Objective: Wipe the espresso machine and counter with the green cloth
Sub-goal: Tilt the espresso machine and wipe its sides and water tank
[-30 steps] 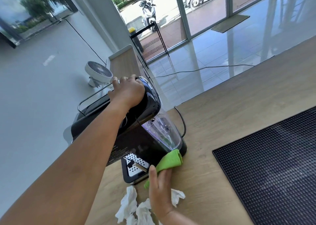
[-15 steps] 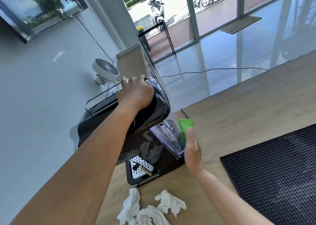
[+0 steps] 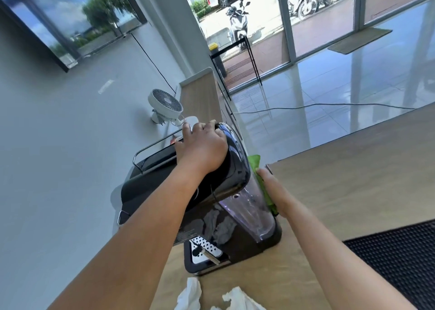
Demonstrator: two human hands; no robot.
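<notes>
- The left hand (image 3: 202, 150) gripped the top of the espresso machine (image 3: 226, 177), its fingers curled over the far edge, so the fingertips were partly hidden behind the black body.
- The right hand (image 3: 274, 190) lay flat against the machine's right side, fingers straight and close together, pressing on the green cloth (image 3: 255, 162); the hand was blurred, and its outline was soft.
- The green cloth sat sandwiched between that palm and the clear water tank (image 3: 247, 215), with only 1 folded end above the fingers and a thin strip along the hand showing.
- The machine stood at the left end of the wooden counter (image 3: 341, 180), its front face turned away from view and the left forearm covering much of its side.
- A perforated drip tray (image 3: 204, 248) showed at the base, partly shadowed.
- Crumpled white tissues (image 3: 191, 294) lay near the machine's base, cut off by the bottom edge.
- A black ribbed mat (image 3: 400, 258) ran out of frame at the right.
- A small white fan (image 3: 166, 104) stood beyond the machine.
</notes>
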